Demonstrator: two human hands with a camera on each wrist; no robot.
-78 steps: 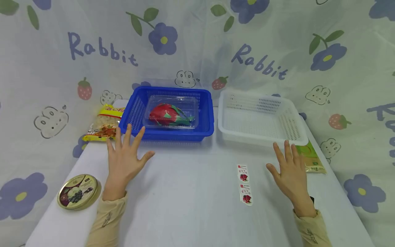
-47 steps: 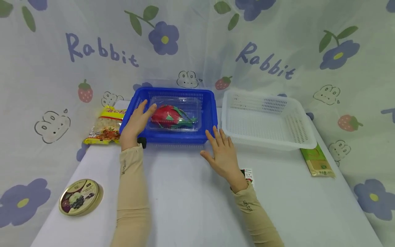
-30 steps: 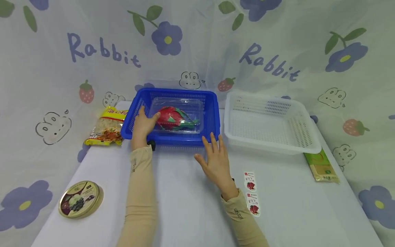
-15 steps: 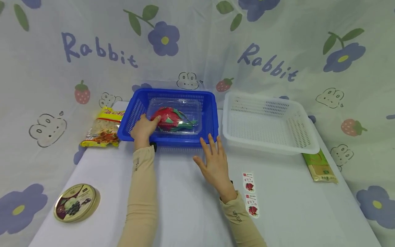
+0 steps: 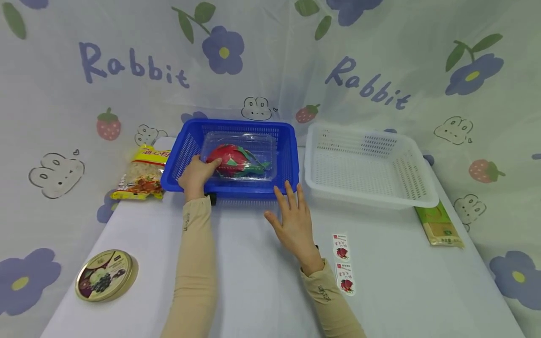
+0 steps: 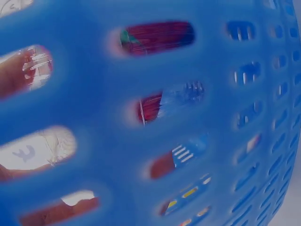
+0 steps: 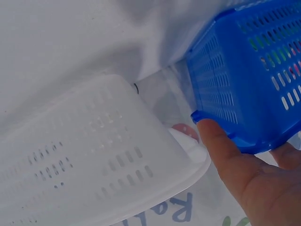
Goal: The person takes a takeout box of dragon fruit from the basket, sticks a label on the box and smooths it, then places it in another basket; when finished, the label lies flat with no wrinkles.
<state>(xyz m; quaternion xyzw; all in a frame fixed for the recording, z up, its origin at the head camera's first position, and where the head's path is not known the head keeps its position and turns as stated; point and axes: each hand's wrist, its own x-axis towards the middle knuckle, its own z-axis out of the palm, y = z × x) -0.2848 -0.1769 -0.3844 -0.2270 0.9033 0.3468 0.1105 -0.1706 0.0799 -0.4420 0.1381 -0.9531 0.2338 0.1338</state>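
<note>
A clear plastic clamshell box (image 5: 270,141) with a red and green dragon fruit (image 5: 230,158) inside lies in the blue basket (image 5: 245,191). My left hand (image 5: 197,175) reaches over the basket's front left rim and grips the box's left end, thumb over its lid and fingers down its side, mostly hidden. Through the slots of the basket wall (image 6: 94,94), the left wrist view shows bits of finger and red fruit. At the basket's front right corner is my right hand (image 5: 296,227), fingers straight and spread. In the right wrist view a fingertip meets the blue rim.
A white basket (image 5: 367,199) stands right of the blue one, with a green and tan packet (image 5: 441,227) by its front right corner. Two dragon fruit labels (image 5: 343,265) lie near my right forearm. At left are a yellow food bag (image 5: 141,173) and a round gold tin (image 5: 104,276).
Both hands have come in from the sides to the blue basket. The left has gone over its rim and closed on the box's left end; the right has stopped at the front right corner.
</note>
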